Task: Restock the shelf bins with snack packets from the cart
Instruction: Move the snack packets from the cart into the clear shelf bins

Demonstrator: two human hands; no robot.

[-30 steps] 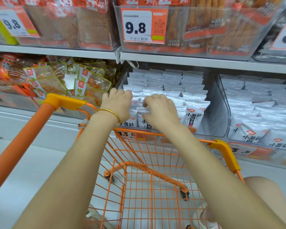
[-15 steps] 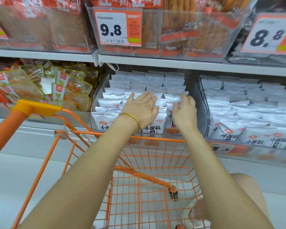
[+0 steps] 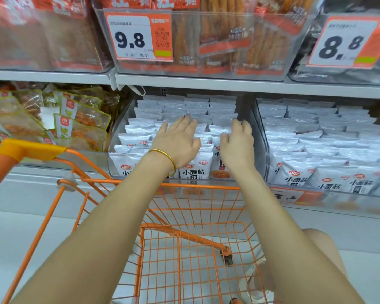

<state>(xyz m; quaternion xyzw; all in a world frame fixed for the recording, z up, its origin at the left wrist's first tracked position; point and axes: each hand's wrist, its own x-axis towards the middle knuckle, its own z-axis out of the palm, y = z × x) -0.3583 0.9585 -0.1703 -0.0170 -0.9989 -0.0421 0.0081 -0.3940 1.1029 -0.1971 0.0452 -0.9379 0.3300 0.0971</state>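
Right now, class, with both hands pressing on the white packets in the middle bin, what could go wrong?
1. The left hand and right hand lie flat on the packets, so pressing hard may crush the snacks.
2. The bin looks full; front packets might tip over its low front wall.
3. Forearms reach over the cart, which might roll away if leaned on.

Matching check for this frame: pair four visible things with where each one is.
Things:
1. left hand
2. 9.8 price tag
3. orange cart
4. 8.8 price tag

Places:
A. upper shelf, right
B. over the white packets in the middle bin
C. upper shelf, centre
D. below the arms

Pairs: 1-B, 2-C, 3-D, 4-A
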